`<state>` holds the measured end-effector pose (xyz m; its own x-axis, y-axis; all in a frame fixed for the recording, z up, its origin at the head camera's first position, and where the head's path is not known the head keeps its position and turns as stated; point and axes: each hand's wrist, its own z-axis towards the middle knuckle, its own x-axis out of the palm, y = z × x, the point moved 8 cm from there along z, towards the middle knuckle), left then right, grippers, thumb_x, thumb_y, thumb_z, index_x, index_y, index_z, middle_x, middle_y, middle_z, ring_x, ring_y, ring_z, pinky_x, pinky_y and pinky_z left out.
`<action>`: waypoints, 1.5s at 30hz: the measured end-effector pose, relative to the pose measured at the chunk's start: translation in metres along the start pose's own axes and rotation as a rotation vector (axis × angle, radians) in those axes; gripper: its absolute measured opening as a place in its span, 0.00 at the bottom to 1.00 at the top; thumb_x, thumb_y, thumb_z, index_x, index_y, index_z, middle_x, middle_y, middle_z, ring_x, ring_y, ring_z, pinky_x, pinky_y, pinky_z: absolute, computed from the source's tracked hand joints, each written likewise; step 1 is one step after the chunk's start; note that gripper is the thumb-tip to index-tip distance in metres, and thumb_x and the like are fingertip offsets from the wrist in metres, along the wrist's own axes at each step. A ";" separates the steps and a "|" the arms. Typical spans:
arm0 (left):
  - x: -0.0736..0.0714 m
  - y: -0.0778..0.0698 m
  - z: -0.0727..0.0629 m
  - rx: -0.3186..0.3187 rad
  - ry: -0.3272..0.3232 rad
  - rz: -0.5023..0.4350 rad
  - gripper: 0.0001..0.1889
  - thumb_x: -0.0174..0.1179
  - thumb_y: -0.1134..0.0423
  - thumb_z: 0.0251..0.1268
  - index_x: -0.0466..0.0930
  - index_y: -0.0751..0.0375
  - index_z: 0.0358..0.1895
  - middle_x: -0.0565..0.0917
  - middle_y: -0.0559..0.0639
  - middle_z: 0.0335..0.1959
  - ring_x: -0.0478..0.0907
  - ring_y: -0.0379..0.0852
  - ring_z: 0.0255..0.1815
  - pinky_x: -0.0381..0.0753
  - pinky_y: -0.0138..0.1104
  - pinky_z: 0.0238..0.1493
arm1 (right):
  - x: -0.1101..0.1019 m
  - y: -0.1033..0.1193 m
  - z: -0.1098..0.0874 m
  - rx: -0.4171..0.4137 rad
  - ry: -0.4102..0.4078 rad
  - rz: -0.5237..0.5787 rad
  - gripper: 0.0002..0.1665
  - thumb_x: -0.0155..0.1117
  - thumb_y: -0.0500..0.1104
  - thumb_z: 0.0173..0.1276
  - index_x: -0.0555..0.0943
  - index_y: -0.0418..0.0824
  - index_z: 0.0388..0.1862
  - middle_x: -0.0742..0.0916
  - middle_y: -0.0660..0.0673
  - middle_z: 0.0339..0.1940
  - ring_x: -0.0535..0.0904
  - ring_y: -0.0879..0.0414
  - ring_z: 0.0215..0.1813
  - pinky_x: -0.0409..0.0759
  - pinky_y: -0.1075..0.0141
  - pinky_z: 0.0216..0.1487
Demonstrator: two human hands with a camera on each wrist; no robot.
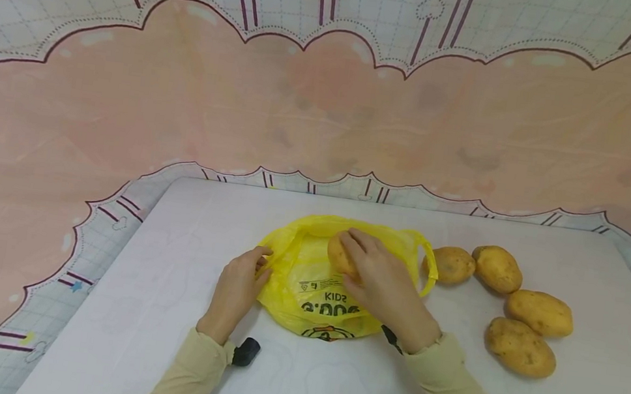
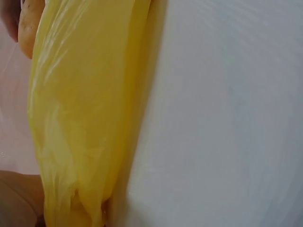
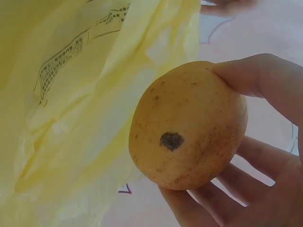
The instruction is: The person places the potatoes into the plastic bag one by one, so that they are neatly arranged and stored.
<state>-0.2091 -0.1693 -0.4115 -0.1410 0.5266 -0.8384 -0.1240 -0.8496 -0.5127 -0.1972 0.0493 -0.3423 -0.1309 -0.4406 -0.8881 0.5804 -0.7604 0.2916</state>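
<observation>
A yellow plastic bag (image 1: pixel 280 291) with dark printing lies on the white table. My left hand (image 1: pixel 234 289) grips the bag's left edge; in the left wrist view the yellow plastic (image 2: pixel 85 118) bunches near the bottom, where a finger shows. Over the bag, my right hand (image 1: pixel 384 281) holds a potato (image 1: pixel 339 256) between thumb and fingers. Up close in the right wrist view, that potato (image 3: pixel 189 118) has a dark spot, and the thumb and fingers (image 3: pixel 260 75) wrap its sides. How much the bag holds cannot be told.
Several potatoes lie on the right side of the table, one (image 1: pixel 450 265) close to the bag's handle loop (image 1: pixel 429 270) and another (image 1: pixel 520 348) nearest the front. Behind the white table (image 1: pixel 127 332) hangs a pink patterned cloth (image 1: pixel 325 119).
</observation>
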 end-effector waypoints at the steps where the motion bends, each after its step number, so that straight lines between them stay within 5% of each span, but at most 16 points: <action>1: 0.000 0.000 0.000 0.001 0.001 0.000 0.18 0.68 0.70 0.62 0.80 0.64 0.55 0.87 0.58 0.41 0.84 0.54 0.42 0.85 0.45 0.46 | 0.001 0.000 0.001 -0.004 -0.004 0.003 0.37 0.74 0.40 0.59 0.74 0.36 0.68 0.78 0.36 0.66 0.76 0.42 0.65 0.81 0.50 0.59; 45: 0.000 0.004 0.001 -0.002 -0.028 -0.027 0.14 0.66 0.72 0.63 0.82 0.64 0.52 0.87 0.59 0.40 0.84 0.52 0.39 0.86 0.43 0.44 | 0.057 0.011 0.033 -0.020 0.135 0.043 0.35 0.72 0.45 0.66 0.72 0.37 0.69 0.76 0.38 0.69 0.73 0.45 0.69 0.73 0.54 0.70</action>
<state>-0.2110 -0.1727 -0.4129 -0.1654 0.5495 -0.8189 -0.1262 -0.8353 -0.5351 -0.2248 -0.0004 -0.3776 0.0029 -0.4038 -0.9148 0.5990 -0.7318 0.3249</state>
